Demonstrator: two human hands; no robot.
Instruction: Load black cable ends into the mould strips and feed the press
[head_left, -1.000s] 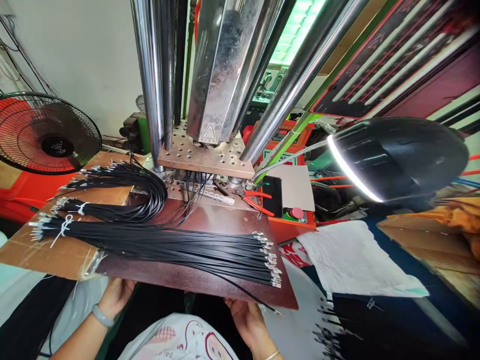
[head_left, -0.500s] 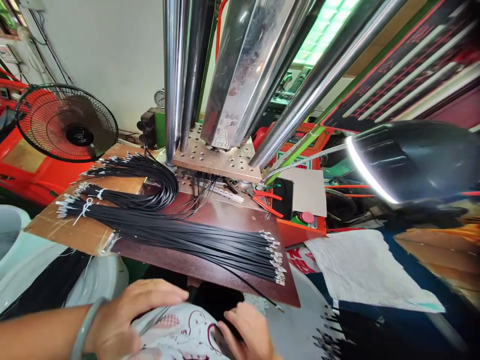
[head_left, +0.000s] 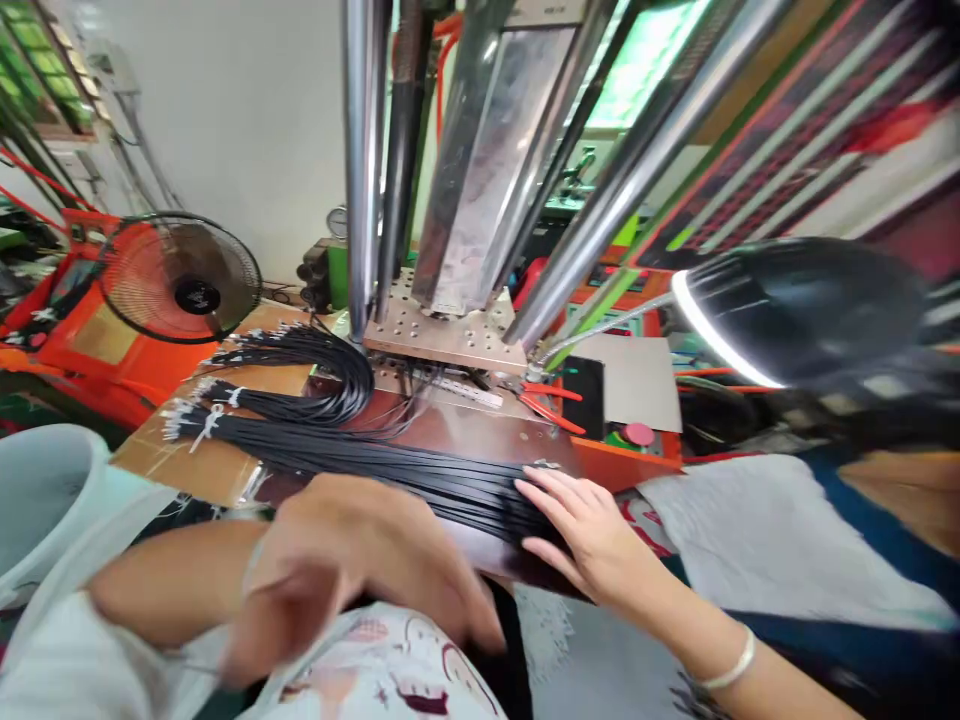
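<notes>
Steel press columns (head_left: 367, 150) rise at the far side of my tabletop (head_left: 480, 435). Black wires (head_left: 390, 465) lie across it, left to right. My right hand (head_left: 581, 525) rests flat, fingers spread, on their right ends. My left hand (head_left: 352, 570) hovers near, blurred; its grip I cannot tell.

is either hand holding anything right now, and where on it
The right hand lies flat on the terminal end of the black wire bundle, pressing rather than gripping. The left hand is blurred; whether it holds anything cannot be told.
</notes>
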